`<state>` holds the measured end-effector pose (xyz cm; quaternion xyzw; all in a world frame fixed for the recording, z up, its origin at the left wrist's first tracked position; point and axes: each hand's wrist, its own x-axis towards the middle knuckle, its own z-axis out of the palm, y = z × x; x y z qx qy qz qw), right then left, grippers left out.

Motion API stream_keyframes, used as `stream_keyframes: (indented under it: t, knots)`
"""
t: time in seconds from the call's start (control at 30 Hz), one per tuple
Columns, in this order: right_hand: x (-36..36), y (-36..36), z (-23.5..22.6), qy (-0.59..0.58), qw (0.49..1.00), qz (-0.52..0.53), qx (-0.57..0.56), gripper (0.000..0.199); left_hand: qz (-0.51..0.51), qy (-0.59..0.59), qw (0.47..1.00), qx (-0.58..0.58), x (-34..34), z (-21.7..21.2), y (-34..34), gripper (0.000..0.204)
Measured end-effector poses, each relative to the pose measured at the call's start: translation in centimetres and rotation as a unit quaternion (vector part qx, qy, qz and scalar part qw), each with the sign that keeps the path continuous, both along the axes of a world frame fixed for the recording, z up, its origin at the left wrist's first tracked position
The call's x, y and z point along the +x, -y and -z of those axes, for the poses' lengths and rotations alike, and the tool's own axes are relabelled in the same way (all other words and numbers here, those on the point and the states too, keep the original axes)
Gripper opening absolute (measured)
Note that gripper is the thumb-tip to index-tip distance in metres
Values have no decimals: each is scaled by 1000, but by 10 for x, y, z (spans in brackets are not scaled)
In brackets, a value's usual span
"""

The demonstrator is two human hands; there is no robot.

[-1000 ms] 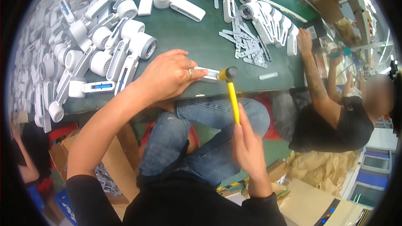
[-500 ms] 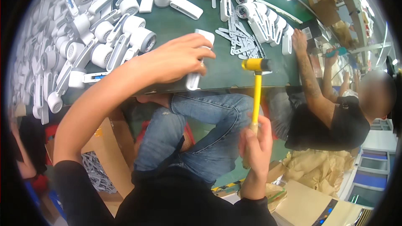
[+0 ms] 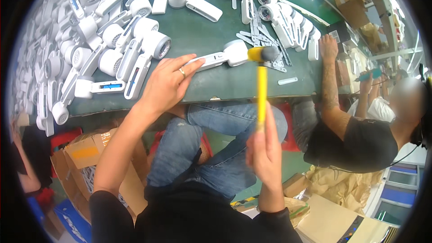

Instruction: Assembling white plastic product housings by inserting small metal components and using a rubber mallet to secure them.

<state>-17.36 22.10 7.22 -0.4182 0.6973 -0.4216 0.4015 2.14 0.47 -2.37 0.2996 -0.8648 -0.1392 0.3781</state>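
Note:
A white handheld fan [image 3: 236, 53] lies on its side at the table's front, its round head toward the right. My left hand [image 3: 168, 81] is closed over the end of its handle, which the fingers partly hide. In my right hand [image 3: 266, 153] is a mallet [image 3: 262, 92] with a yellow handle and a yellow-and-black head. The mallet is raised, its head appearing beside the fan's head; whether they touch I cannot tell. Several thin grey strips [image 3: 272, 47] are heaped behind the mallet. One loose strip [image 3: 288, 81] lies closer to the table's edge.
Many white fans [image 3: 81, 56] are piled over the left of the green table [image 3: 198, 31]. A row of fans [image 3: 292, 24] stands at the right. Beyond it a co-worker's arm [image 3: 330, 72] reaches onto the table. An open cardboard box [image 3: 85, 148] is below the left edge.
The fan has turned from upright to lying crosswise, its head now showing. My left hand has shifted left to its handle end. The mallet has risen and moved left. A loose strip now shows.

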Motion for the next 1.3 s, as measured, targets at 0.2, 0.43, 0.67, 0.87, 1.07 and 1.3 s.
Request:
stream_keyframes:
  t: [0.2,0.43,0.67,0.87,1.07,1.3]
  knots:
    - [12,20,1,-90,996,-23,-14,57,-9,-34,999,-31,-10,2,9,35]
    - [19,38,31,-182,983,-16,-2,57,-1,-38,999,-19,-12,3,8,32]
    - [19,34,30,-187,982,-18,-21,57,6,-44,999,-10,-11,2,8,33]
    - [29,19,-3,-144,986,-13,-86,60,-4,-68,996,53,-6,1,7,43]
    - [27,34,0,-179,977,-92,69,64,-16,-96,988,120,-13,6,10,76]
    - [28,42,28,-167,981,-102,-6,60,-42,-34,996,64,5,11,9,58]
